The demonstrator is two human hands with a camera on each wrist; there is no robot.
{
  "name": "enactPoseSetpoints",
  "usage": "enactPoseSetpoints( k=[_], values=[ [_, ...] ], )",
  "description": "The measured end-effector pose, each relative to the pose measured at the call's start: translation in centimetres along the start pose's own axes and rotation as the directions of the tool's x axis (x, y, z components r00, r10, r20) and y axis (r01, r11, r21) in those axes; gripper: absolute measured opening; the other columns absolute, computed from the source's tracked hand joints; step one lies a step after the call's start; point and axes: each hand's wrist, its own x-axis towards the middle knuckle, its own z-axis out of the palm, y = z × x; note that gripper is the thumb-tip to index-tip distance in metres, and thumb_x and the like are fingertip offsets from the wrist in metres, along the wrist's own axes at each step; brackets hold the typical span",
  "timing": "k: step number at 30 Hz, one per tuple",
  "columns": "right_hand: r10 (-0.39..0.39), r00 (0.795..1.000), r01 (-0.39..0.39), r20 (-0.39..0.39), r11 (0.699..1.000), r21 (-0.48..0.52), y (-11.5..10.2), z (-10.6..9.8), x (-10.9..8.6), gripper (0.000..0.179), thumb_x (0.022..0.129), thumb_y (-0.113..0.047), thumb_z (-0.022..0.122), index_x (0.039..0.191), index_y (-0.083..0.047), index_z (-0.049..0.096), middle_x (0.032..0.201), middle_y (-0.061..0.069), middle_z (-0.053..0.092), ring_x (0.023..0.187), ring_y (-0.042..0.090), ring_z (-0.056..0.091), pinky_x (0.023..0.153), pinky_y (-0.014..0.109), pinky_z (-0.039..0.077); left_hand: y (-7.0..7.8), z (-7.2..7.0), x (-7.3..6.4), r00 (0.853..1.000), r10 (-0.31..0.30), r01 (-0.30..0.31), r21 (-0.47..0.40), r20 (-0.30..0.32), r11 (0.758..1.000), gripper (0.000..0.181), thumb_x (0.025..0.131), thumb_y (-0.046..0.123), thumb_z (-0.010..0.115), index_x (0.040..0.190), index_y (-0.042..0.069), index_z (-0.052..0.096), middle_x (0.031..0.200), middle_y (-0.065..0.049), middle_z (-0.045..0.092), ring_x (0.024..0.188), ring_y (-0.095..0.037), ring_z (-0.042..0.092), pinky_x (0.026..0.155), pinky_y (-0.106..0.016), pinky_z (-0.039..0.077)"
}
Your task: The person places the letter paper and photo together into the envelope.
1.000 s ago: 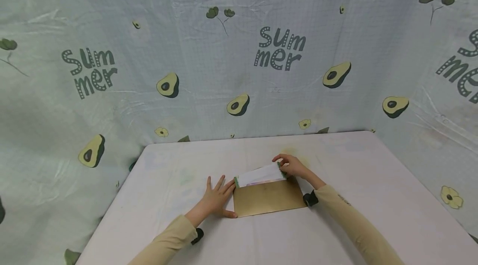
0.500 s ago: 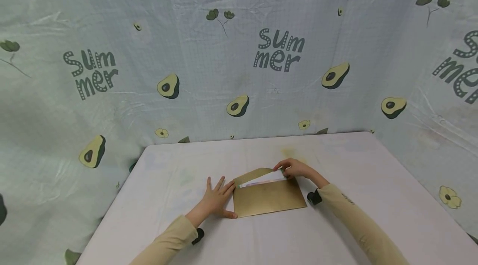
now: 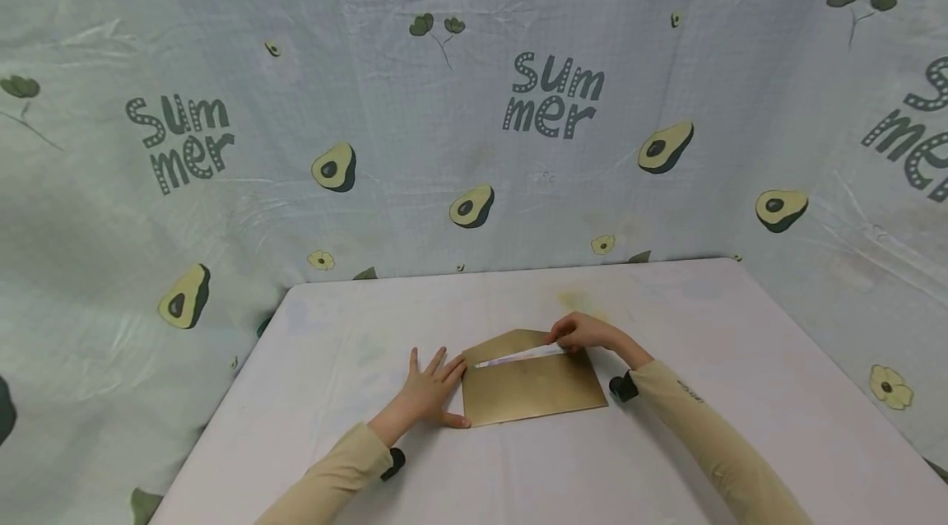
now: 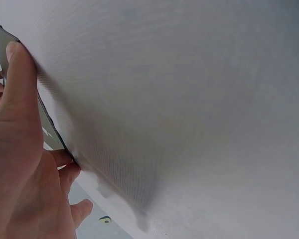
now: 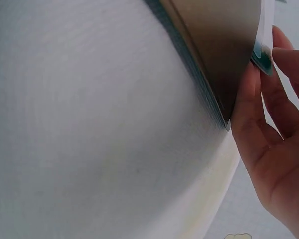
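Observation:
A gold envelope [image 3: 533, 393] lies on the white table with its pointed flap [image 3: 511, 341] unfolded toward the far side. A thin strip of a white card [image 3: 544, 351] with a coloured edge shows at its mouth; the rest is hidden inside. My left hand [image 3: 425, 393] rests with spread fingers along the envelope's left edge, thumb at the near corner. At the far right corner, my right hand [image 3: 585, 333] pinches the card's end. In the right wrist view, the card's green corner [image 5: 263, 57] shows between thumb and fingers, other fingers lying against the envelope [image 5: 214, 40].
The white table [image 3: 370, 327] reaches back to a hanging cloth [image 3: 400, 113] printed with avocados and lettering. Small black cameras [image 3: 624, 387] sit at both wrists, below beige sleeves.
The card has slid down into the envelope, leaving only a narrow strip visible and uncovering the flap. My right hand stays at the far right corner; the left hand has stayed put.

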Motion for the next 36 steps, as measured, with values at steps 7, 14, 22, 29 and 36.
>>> enactPoseSetpoints(
  k=[7, 14, 22, 29, 36],
  values=[
    [-0.064, 0.998, 0.062, -0.011, 0.988, -0.141, -0.3, 0.6, -0.3, 0.015, 0.08, 0.001, 0.054, 0.088, 0.0, 0.067, 0.079, 0.004, 0.064, 0.062, 0.003, 0.047, 0.057, 0.019, 0.041, -0.1, 0.6, 0.1, 1.0, 0.002, -0.002, 0.016, -0.001, 1.0, 0.095, 0.067, 0.071, 0.053, 0.138, 0.013, 0.032, 0.145, 0.0, 0.031, 0.135, -0.027, 0.024, 0.099, -0.063, 0.019],
    [-0.121, 0.991, 0.132, 0.065, 0.97, -0.204, -1.1, 1.1, -0.4, 0.011, 0.082, -0.005, 0.057, 0.09, -0.002, 0.065, 0.075, 0.006, 0.061, 0.063, 0.001, 0.046, 0.059, 0.018, 0.042, 0.1, 0.9, 0.0, 1.0, 0.001, 0.0, 0.032, -0.019, 1.0, 0.095, 0.066, 0.072, 0.053, 0.138, 0.013, 0.033, 0.145, 0.0, 0.032, 0.135, -0.028, 0.026, 0.098, -0.064, 0.021],
    [-0.07, 0.996, 0.083, 0.06, 0.967, -0.243, -1.8, 1.0, -0.2, 0.009, 0.083, -0.006, 0.056, 0.089, -0.005, 0.062, 0.078, 0.003, 0.061, 0.064, 0.003, 0.048, 0.058, 0.019, 0.041, -0.1, 0.9, 0.3, 1.0, -0.007, 0.007, 0.023, -0.024, 1.0, 0.094, 0.067, 0.072, 0.053, 0.138, 0.014, 0.032, 0.145, 0.001, 0.031, 0.135, -0.028, 0.025, 0.098, -0.064, 0.02],
    [-0.011, 0.998, 0.023, 0.063, 0.978, -0.209, -2.0, 1.2, -0.3, 0.015, 0.088, -0.005, 0.045, 0.093, -0.006, 0.059, 0.087, 0.003, 0.056, 0.072, 0.009, 0.042, 0.064, 0.022, 0.036, 0.0, 0.7, 0.0, 1.0, -0.012, 0.012, 0.005, -0.021, 1.0, 0.094, 0.066, 0.071, 0.054, 0.138, 0.013, 0.033, 0.145, 0.001, 0.032, 0.134, -0.029, 0.026, 0.098, -0.064, 0.02],
    [-0.03, 0.997, 0.043, 0.069, 0.979, -0.2, -2.0, 1.3, -0.3, 0.014, 0.091, -0.007, 0.043, 0.094, -0.005, 0.057, 0.086, 0.002, 0.053, 0.072, 0.008, 0.04, 0.064, 0.022, 0.034, 0.1, 0.4, -0.1, 1.0, -0.013, 0.013, 0.012, -0.027, 1.0, 0.094, 0.066, 0.071, 0.054, 0.137, 0.014, 0.034, 0.144, 0.001, 0.033, 0.134, -0.029, 0.027, 0.098, -0.064, 0.021]
  ],
)
